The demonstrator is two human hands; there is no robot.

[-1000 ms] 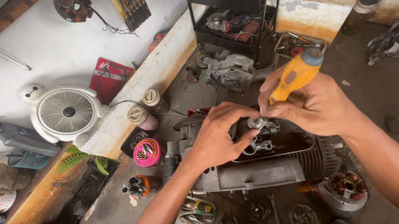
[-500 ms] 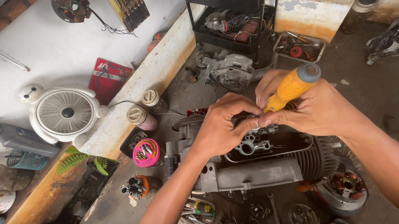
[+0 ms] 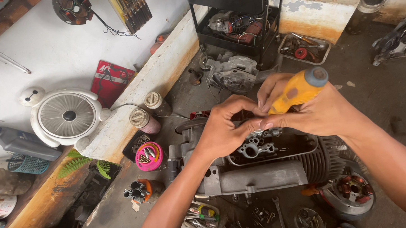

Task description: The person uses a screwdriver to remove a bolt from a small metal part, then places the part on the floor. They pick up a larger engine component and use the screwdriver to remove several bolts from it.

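Head view looks down on a grey engine (image 3: 259,170) lying on its side on the workshop floor, and both hands meet just above its open top. The right hand (image 3: 320,114) is closed around a screwdriver (image 3: 296,90) with a yellow handle and a grey-blue cap; the left hand (image 3: 226,126) is curled, its fingertips pinched at the spot where the shaft leaves the handle, right over the small bracket (image 3: 257,147) inside the engine opening. The screwdriver's long axis runs on a slant: the cap end points up and away from the engine toward the metal tray (image 3: 305,47) of parts, and the working end points down toward the bracket. The tip itself is hidden by the fingers, so I cannot tell whether it sits in a screw. The likely trouble is a slip: with the tool held at a slant rather than straight over the fastener, the tip could jump out and jab the left fingertips or chew the screw head. Any small part pinched there could also drop into the engine opening or among the loose tools (image 3: 206,215) on the floor beside the engine.
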